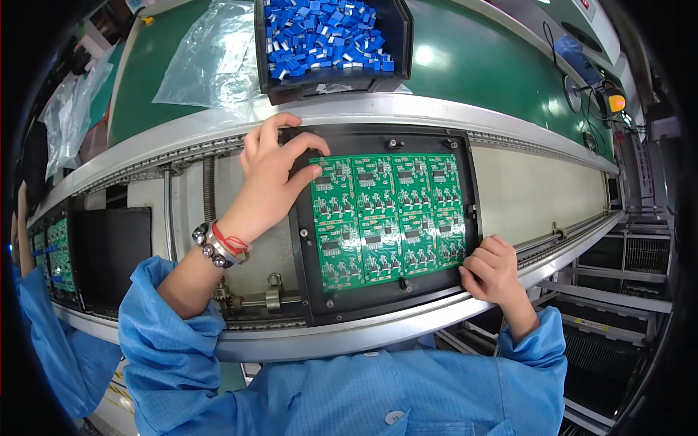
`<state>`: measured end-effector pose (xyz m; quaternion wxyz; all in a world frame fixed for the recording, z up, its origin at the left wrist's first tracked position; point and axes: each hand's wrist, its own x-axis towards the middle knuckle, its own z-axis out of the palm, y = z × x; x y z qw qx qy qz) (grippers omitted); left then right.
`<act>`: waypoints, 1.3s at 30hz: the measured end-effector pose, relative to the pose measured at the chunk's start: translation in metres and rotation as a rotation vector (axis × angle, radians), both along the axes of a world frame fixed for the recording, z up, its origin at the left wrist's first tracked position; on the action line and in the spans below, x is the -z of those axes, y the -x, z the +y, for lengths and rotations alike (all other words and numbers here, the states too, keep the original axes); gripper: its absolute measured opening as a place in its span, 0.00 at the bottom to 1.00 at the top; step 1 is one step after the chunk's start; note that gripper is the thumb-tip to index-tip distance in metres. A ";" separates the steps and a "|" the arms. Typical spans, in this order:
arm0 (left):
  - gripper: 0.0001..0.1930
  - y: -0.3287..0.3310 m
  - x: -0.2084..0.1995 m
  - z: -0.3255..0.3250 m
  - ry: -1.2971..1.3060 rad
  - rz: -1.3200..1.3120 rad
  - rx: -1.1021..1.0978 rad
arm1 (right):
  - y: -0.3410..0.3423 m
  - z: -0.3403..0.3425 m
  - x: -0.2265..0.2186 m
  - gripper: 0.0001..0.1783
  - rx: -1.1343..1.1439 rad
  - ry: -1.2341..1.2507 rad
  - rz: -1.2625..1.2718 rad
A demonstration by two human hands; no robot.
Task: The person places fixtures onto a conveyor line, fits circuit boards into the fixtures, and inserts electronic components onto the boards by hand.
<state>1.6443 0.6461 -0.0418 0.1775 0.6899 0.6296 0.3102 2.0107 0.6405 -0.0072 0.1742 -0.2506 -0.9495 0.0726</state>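
Observation:
A green circuit board panel (378, 211), divided into several identical boards with chips and small parts, lies in a black carrier frame (308, 272). My left hand (269, 174) reaches over the carrier's upper left corner. Its thumb and index finger close in at the panel's corner, and whatever lies between them is hidden. The other fingers bend over the far edge. At the lower right edge my right hand (492, 270) is curled closed, its thumb and fingers against the rim. Small dark clips with screws, such as one clip (395, 143), sit around the panel.
The carrier rests on a metal-railed chain conveyor (407, 320). Beyond it stands a black bin (334, 81) of blue components beside a clear plastic bag (207, 62) on a green bench (472, 58). Another carrier (113, 251) is at left, near a co-worker's blue sleeve (51, 349). Black racks (618, 305) stand right.

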 end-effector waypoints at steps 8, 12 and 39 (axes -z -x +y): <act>0.14 0.003 0.004 0.000 -0.001 -0.030 -0.010 | 0.001 0.002 0.004 0.10 -0.069 -0.014 0.057; 0.13 0.004 0.002 0.002 -0.012 -0.043 -0.003 | 0.006 -0.005 -0.005 0.10 0.110 0.059 -0.059; 0.11 0.006 0.000 -0.006 -0.057 -0.061 -0.112 | 0.156 0.067 0.011 0.09 0.466 0.038 0.035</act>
